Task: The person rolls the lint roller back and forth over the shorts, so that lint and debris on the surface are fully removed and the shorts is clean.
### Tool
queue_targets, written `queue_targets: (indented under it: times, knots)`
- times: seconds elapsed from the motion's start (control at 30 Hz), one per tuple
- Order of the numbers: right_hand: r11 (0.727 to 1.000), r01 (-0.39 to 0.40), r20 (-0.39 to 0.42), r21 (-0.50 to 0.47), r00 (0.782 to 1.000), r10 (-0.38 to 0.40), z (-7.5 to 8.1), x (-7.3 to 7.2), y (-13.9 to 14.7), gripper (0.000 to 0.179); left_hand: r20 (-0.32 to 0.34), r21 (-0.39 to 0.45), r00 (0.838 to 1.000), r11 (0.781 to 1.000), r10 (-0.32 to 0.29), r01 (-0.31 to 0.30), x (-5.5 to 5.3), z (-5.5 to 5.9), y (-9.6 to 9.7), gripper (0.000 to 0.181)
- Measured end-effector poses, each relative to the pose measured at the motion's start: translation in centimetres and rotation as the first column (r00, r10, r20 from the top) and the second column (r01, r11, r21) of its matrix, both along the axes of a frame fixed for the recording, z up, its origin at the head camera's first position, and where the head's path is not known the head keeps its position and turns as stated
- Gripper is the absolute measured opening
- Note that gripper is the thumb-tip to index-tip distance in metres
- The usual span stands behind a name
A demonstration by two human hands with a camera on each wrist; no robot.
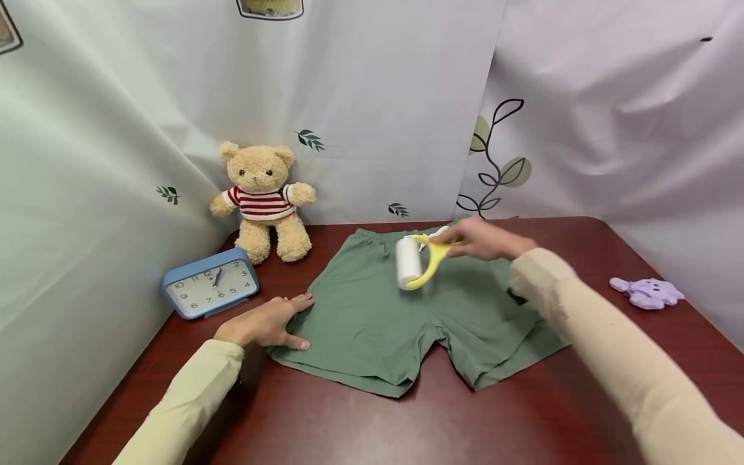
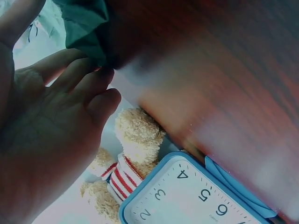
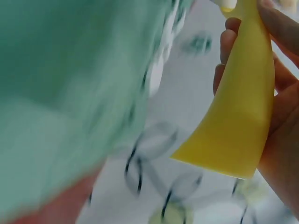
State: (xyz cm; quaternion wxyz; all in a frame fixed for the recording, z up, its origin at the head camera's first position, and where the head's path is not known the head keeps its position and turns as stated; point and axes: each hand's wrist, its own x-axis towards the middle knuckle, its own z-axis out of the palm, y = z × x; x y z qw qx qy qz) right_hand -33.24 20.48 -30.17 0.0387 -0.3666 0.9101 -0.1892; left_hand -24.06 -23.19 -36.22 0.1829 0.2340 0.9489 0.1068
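Note:
Green shorts (image 1: pixel 360 310) lie spread on the dark red table, waistband toward the back wall. My right hand (image 1: pixel 479 237) grips the yellow handle (image 3: pixel 238 102) of a lint roller (image 1: pixel 409 263), whose white roll is over the upper middle of the shorts. In the right wrist view the fingers wrap the handle and the thumb lies along it. My left hand (image 1: pixel 270 323) rests with fingers spread on the left edge of the shorts; in the left wrist view its fingertips are at the green cloth (image 2: pixel 86 28).
A blue alarm clock (image 1: pixel 212 283) stands left of the shorts, close to my left hand. Behind it a teddy bear (image 1: pixel 261 200) in a striped shirt sits against the curtain wall. A small purple plush toy (image 1: pixel 648 292) lies at the table's right.

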Motion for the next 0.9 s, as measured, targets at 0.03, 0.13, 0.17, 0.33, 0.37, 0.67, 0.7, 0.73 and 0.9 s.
queue_targets:
  times: [0.03, 0.13, 0.17, 0.33, 0.37, 0.67, 0.7, 0.73, 0.9]
  knots:
    - [1.000, -0.022, 0.019, -0.014, 1.000, 0.022, -0.4, 0.0, -1.5, 0.041, -0.003, 0.002, 1.000, 1.000, -0.003, 0.003, 0.0, 0.0, -0.1, 0.091]
    - [0.996, -0.074, 0.064, -0.039, 0.995, 0.077, -1.5, 0.2, -5.9, 0.043, -0.003, 0.018, 1.000, 1.000, -0.001, 0.001, 0.1, -0.2, -0.3, 0.091]
    - [0.995, -0.087, 0.078, -0.042, 0.993, 0.090, -1.8, 0.2, -7.2, 0.043, -0.004, 0.025, 1.000, 1.000, -0.003, 0.003, 0.2, -0.3, -0.4, 0.091]
    - [0.990, -0.138, 0.110, -0.008, 0.984, 0.138, -2.7, 0.8, -12.2, 0.044, -0.010, 0.051, 1.000, 0.998, -0.021, 0.021, 0.2, -0.4, -0.5, 0.091]
    - [0.990, -0.144, 0.115, 0.004, 0.983, 0.143, -2.7, 0.9, -12.7, 0.044, -0.010, 0.054, 1.000, 0.998, -0.023, 0.024, 0.1, -0.3, -0.4, 0.091]
    - [0.983, -0.177, 0.125, 0.057, 0.978, 0.169, -3.2, 0.9, -12.6, 0.043, 0.006, 0.039, 1.000, 0.999, -0.010, 0.010, 0.1, 0.0, -0.3, 0.091]
    - [0.983, -0.176, 0.131, 0.060, 0.977, 0.167, -3.2, 0.8, -12.2, 0.043, 0.003, 0.036, 1.000, 0.999, -0.011, 0.011, 0.1, 0.0, -0.2, 0.091]
    - [0.982, -0.175, 0.138, 0.064, 0.977, 0.165, -3.1, 0.7, -11.8, 0.043, 0.004, 0.039, 1.000, 0.999, -0.007, 0.006, 0.1, 0.0, -0.2, 0.091]
    - [0.982, -0.167, 0.140, 0.087, 0.978, 0.154, -2.7, 0.4, -9.4, 0.043, -0.008, 0.034, 1.000, 0.999, -0.011, 0.011, 0.2, 0.1, -0.1, 0.091]
